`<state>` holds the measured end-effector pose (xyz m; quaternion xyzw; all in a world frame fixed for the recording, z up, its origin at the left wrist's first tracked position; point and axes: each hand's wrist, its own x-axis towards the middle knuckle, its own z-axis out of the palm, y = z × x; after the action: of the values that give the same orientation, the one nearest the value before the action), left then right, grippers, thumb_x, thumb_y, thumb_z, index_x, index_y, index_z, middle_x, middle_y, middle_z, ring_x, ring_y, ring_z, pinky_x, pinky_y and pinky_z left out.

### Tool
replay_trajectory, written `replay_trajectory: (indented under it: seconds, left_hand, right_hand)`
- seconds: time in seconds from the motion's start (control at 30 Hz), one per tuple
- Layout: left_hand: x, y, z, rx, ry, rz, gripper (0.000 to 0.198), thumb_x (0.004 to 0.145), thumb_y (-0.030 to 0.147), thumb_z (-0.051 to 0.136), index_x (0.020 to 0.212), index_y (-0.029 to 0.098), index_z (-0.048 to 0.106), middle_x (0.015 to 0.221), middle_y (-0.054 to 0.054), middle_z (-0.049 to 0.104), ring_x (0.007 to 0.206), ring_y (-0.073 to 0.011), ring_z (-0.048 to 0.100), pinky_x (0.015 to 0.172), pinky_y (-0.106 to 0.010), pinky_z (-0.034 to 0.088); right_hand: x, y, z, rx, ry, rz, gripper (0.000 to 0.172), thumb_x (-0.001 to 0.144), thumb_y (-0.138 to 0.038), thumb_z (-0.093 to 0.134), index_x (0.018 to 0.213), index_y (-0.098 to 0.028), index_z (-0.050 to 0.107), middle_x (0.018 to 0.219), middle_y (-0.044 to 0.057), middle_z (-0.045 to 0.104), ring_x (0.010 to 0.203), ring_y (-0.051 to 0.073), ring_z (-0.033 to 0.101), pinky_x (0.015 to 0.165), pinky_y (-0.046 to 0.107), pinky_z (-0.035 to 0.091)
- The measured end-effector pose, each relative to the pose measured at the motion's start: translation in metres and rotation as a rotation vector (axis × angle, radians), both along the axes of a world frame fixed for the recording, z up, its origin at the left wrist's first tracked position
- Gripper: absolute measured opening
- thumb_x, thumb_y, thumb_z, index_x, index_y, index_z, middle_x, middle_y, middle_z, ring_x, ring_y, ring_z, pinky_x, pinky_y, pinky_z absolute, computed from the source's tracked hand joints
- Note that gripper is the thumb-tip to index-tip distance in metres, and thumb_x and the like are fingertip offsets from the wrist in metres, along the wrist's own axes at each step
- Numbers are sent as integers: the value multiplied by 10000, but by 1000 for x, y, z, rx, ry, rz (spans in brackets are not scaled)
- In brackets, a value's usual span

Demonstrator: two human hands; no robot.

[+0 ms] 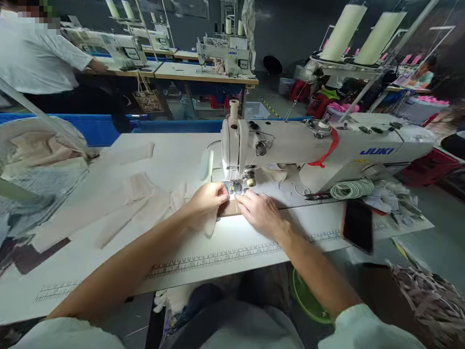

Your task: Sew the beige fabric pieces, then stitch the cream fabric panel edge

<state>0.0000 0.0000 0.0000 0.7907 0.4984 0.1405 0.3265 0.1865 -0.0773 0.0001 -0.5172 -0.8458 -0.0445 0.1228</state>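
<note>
A white JUKI sewing machine (290, 143) stands on the worktable, its needle area lit. My left hand (207, 198) is just left of the presser foot (235, 186), thumb and forefinger pinched on a pale fabric piece (209, 225) that hangs toward the table's front. On the right of the foot, my right hand (259, 211) lies palm down, fingers stretched toward the needle and touching the work there. The cloth right under the foot is mostly hidden by my fingers. More thin pale fabric pieces (136, 191) spread out left of my left hand.
Along the table's front runs a printed ruler (232, 254). To the right lie a phone (358, 225), a coil of pale cord (352, 189) and scraps. Bundled cloth (39, 150) sits at the far left. Another person (43, 53) stands behind, near other machines.
</note>
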Motion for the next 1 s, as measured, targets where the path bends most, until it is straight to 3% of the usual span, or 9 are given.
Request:
replay_trajectory:
  seconds: [0.33, 0.47, 0.53, 0.63, 0.73, 0.83, 1.0]
  left_hand:
    - [-1, 3, -2, 89, 63, -35, 139, 819, 291, 509, 777, 192, 597, 750, -10, 684, 695, -184, 637, 617, -283, 462]
    - [-4, -5, 2, 303, 128, -56, 154, 883, 247, 498, 874, 173, 633, 937, -82, 681, 889, -259, 631, 747, -364, 497]
    - [-8, -14, 0, 482, 141, -165, 221, 924, 191, 428, 948, 154, 644, 1073, -126, 662, 1008, -287, 602, 845, -415, 504]
    - [-14, -29, -13, 706, 133, -356, 300, 927, 124, 379, 1068, 110, 644, 1127, -153, 659, 1037, -281, 600, 887, -416, 535]
    - [-19, -38, -28, 876, 120, -403, 350, 901, 90, 395, 1170, 66, 617, 1143, -165, 664, 1036, -270, 615, 860, -377, 578]
    - [-19, -40, -36, 932, 142, -391, 372, 893, 90, 407, 1200, 66, 615, 1151, -165, 666, 1031, -267, 616, 849, -374, 593]
    - [-13, -34, -35, 916, 204, -359, 310, 880, 103, 437, 1098, 54, 651, 1108, -185, 659, 947, -262, 603, 765, -354, 586]
  right_hand:
    - [-3, 3, -7, -15, -79, 39, 296, 973, -144, 545, 1235, -174, 679, 946, 73, 623, 718, 224, 535, 668, 352, 379]
    - [-6, 4, -7, -19, -98, 47, 284, 971, -141, 524, 1211, -144, 675, 969, 89, 630, 734, 227, 540, 660, 354, 374]
    - [-6, 4, -7, -21, -96, 51, 245, 981, -153, 520, 1162, -144, 686, 975, 88, 628, 730, 219, 542, 663, 352, 376]
    - [-5, 4, -8, -20, -90, 61, 226, 985, -164, 537, 1151, -145, 689, 979, 84, 630, 721, 211, 549, 666, 350, 378]
    - [-4, 4, -8, -13, -83, 64, 253, 968, -153, 563, 1188, -155, 686, 979, 82, 638, 720, 213, 559, 670, 347, 380]
    - [-2, 5, -9, 2, -68, 56, 257, 981, -166, 555, 1198, -181, 690, 980, 73, 648, 714, 213, 564, 669, 342, 385]
    - [10, 11, -9, 36, -18, -24, 261, 988, -128, 528, 1168, -184, 708, 960, 61, 681, 719, 210, 594, 676, 327, 426]
